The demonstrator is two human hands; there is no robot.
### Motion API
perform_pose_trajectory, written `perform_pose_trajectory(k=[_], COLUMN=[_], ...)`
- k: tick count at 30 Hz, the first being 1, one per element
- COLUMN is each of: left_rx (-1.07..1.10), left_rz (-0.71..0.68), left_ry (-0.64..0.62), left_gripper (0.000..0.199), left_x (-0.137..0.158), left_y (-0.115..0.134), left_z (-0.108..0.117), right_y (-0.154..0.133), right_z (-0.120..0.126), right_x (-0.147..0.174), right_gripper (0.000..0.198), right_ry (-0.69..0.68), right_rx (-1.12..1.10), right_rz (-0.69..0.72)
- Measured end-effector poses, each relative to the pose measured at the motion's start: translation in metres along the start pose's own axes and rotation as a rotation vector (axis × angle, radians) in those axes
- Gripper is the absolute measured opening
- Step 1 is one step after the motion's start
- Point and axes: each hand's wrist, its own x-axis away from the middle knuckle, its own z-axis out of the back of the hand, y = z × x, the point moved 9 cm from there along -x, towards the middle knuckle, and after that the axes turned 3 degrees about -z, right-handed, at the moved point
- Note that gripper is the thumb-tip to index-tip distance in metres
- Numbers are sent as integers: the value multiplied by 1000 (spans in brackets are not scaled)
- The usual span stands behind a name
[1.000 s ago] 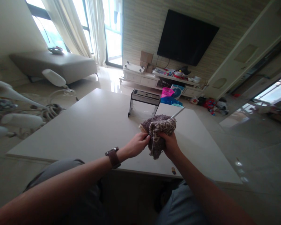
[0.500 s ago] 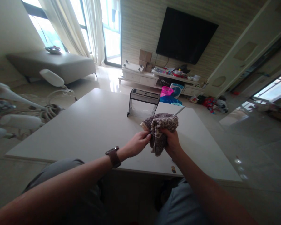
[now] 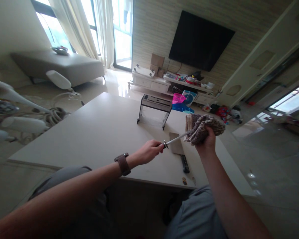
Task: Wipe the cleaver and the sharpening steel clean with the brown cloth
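Observation:
My left hand (image 3: 150,151) is closed around the dark handle of a honing steel (image 3: 175,139), just behind its guard. The slim grey rod slants up to the right, and its far end is hidden at the towel. In my right hand (image 3: 208,143) is a bunched brown-and-cream patterned towel (image 3: 201,127), fingers wrapped round it. Below the rod a cleaver (image 3: 176,148) lies flat on the white table (image 3: 99,132), its black handle towards me. Behind it stands a knife block (image 3: 156,103) with a slotted top and clear sides.
A small yellow figure (image 3: 184,181) and a thin pale object (image 3: 194,181) lie near the table's front edge. Beyond the table are a pink basket (image 3: 178,98) and a low TV cabinet (image 3: 149,83). White lamp shades (image 3: 58,79) stand at the left.
My right hand has moved right and up with the towel, baring the honing steel's rod. The cleaver, covered before, now shows. My left hand stays nearly in place.

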Motion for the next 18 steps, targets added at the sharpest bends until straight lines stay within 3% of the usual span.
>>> perform_pose_trajectory(k=[4,10,14,18], left_rx=[298,697,721,602], left_rz=[43,58,86,55], left_ry=[-28,-143,-124,-54], left_gripper=[41,37,37,38], left_x=[0,0,-1,-2], left_y=[-7,0,-4,-11], left_z=[-3,-13,-17,-14], right_y=[8,52,81,87], right_z=[-13,-37,-56,-61], right_x=[12,51,85,99], right_gripper=[25,27,35,39], right_ry=[-45,-101,-182,-197], right_rx=[-31,54,116,187], right_rz=[-121,-261,-343,-305])
